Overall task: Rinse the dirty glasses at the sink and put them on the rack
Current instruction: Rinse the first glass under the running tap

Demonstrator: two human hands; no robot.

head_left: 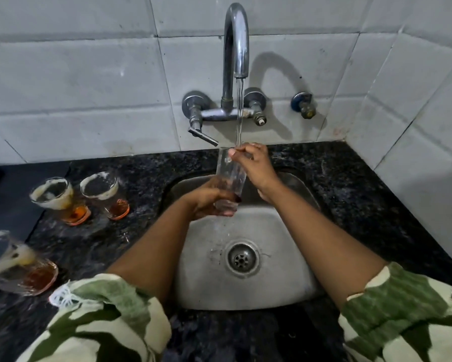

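**Glass upright under the tap, held at both ends**

The glass (230,178) stands over the sink (245,288), long axis near vertical, mouth up beneath the tap (236,40). The left hand (209,199) is wrapped closed around its base; the right hand (256,165) pinches the rim, fingers partly inside. The stream lands at the rim by those fingers. The left hand is nearer the three dirty glasses (102,194) on the counter (350,184), well apart to the left. No rack is in view. The clear wall blurs against the hands, so any remaining dirt is hard to judge.
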